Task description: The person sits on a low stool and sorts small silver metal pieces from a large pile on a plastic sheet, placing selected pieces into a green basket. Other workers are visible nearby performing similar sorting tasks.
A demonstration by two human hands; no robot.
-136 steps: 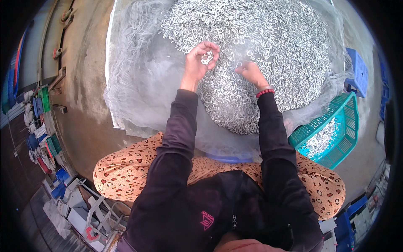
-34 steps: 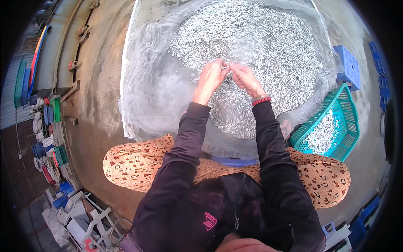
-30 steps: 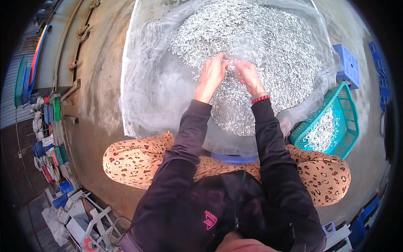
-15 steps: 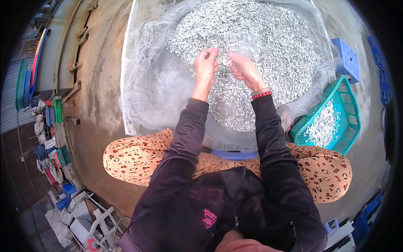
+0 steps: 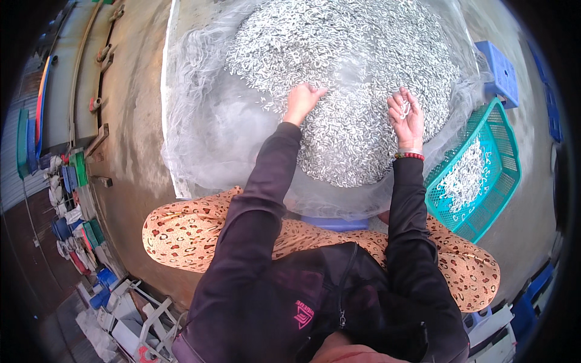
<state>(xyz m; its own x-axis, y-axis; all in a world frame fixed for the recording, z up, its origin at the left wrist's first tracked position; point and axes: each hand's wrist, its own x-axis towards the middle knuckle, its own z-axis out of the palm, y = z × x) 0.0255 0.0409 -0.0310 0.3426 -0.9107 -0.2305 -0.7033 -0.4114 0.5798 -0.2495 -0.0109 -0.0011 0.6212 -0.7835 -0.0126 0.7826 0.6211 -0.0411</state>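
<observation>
A wide heap of small silvery-white fish (image 5: 357, 127), many of them curled, is spread on a fine pale net (image 5: 233, 130) in front of me. My left hand (image 5: 303, 101) is closed over the left part of the heap, back upward and fingertips touching it; what they pinch, if anything, is hidden. Palm up, my right hand (image 5: 406, 120) hovers over the heap's right part with fingers curled around a small white fish (image 5: 405, 109). To the right, a teal plastic basket (image 5: 505, 163) holds a smaller pile of white curled fish (image 5: 465, 178).
Beyond the basket stands a blue crate (image 5: 501, 72) at the net's right edge. My knees in spotted trousers (image 5: 187, 230) flank the near side. A blue plastic thing (image 5: 336, 224) shows under the net's near edge. Boards and clutter line the far left.
My hands have moved apart. The right one went to the right, turned palm up and now shows a fish in its fingers; the left came slightly nearer, down onto the heap.
</observation>
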